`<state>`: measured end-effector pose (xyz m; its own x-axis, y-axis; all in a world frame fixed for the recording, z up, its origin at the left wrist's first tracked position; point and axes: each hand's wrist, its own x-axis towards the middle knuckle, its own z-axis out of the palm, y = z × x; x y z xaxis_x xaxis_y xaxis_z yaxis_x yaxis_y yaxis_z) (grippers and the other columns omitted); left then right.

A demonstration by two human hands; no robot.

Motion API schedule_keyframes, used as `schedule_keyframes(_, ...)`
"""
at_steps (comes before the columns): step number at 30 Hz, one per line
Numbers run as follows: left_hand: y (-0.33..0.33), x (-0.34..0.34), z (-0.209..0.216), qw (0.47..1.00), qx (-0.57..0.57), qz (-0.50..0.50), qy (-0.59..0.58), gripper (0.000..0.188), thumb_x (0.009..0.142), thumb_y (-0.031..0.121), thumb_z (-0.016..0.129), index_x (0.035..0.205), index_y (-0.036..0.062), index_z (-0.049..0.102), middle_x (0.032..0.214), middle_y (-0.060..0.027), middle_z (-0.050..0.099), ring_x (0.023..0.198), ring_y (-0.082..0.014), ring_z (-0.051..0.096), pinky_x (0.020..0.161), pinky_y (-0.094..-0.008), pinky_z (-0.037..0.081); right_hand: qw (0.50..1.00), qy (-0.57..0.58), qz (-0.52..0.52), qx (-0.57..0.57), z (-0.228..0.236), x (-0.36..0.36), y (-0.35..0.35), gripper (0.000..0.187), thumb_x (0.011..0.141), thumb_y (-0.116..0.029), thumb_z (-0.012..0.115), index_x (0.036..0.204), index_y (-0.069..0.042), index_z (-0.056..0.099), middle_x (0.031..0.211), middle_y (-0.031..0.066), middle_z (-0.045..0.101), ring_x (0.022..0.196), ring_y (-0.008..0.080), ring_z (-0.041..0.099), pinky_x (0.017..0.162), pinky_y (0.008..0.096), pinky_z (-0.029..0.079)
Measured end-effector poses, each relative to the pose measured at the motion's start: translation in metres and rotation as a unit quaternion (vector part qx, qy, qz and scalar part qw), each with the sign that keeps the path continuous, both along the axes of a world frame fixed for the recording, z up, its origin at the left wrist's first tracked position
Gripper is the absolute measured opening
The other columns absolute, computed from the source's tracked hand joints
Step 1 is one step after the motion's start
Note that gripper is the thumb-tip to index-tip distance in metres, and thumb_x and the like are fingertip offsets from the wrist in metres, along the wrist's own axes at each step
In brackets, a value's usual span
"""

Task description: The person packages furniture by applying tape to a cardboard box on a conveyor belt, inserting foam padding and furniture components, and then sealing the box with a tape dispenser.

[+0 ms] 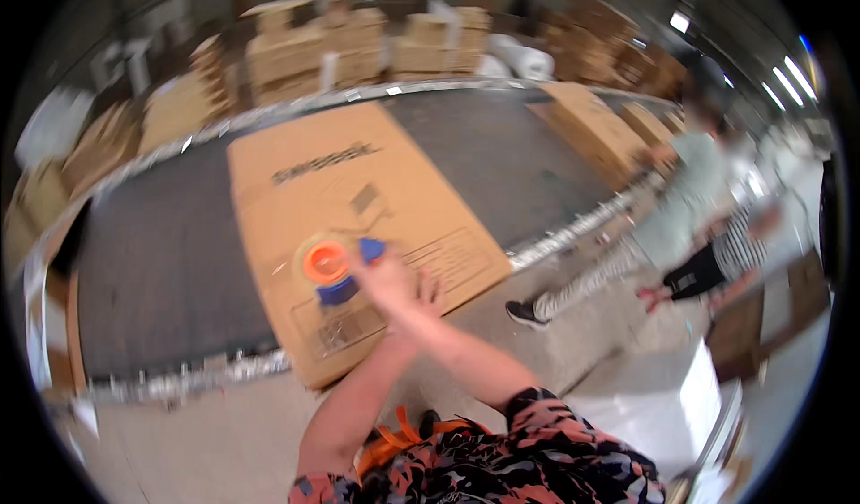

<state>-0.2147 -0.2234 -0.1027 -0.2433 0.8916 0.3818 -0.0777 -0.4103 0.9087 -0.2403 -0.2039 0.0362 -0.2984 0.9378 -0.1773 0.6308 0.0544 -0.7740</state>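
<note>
The right hand (387,280) is gripping a tape dispenser (337,291), its orange-cored roll sitting just left of the fingers, above a brown cardboard carton (417,213). The left hand (431,291) is showing past the crossing right wrist; its grip cannot be told. The flat-faced carton is lying across a dark, smooth conveyor belt (170,253); cardboard stacks (313,56) are lining the far side.

Head-worn fisheye, looking down and forward, cardboard carton (394,222) near below
</note>
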Motion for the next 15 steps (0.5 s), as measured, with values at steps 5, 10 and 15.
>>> schedule_keyframes(5, -0.018, -0.018, 0.087, 0.612, -0.174, 0.046, 0.77, 0.059, 0.093, 0.032, 0.039, 0.145, 0.0062, 0.028, 0.15, -0.0308, 0.017, 0.131, -0.0572, 0.026, 0.111, -0.0586, 0.019, 0.987, -0.051, -0.089, -0.127, 0.019, -0.076, 0.0, 0.099, 0.058, -0.033, 0.084, 0.136, 0.004, 0.035, 0.139, 0.0271, 0.035, 0.132, 0.0399, 0.032, 0.107, 0.0459, 0.032)
schedule_keyframes(10, -0.005, -0.021, 0.034, 0.735, -0.057, 0.065, 0.673, 0.063, 0.09, 0.03, 0.045, 0.145, 0.0056, 0.028, 0.145, -0.0313, 0.028, 0.128, -0.0561, 0.031, 0.109, -0.0628, 0.018, 0.956, 0.222, -0.07, -0.179, -0.021, -0.04, 0.058, 0.043, 0.058, -0.007, 0.07, 0.099, 0.0, 0.059, 0.101, 0.0126, 0.057, 0.088, 0.0234, 0.059, 0.068, 0.0358, 0.047)
schedule_keyframes(15, -0.014, -0.006, 0.1, 0.604, -0.204, -0.003, 0.77, 0.087, 0.075, 0.037, 0.066, 0.146, 0.0046, 0.026, 0.145, -0.0286, 0.031, 0.131, -0.0545, 0.028, 0.11, -0.059, 0.018, 0.712, 0.569, -0.028, -0.411, 0.032, 0.108, 0.067, 0.044, 0.076, -0.01, 0.063, 0.118, -0.001, 0.052, 0.107, 0.0184, 0.061, 0.103, 0.0315, 0.061, 0.092, 0.048, 0.049)
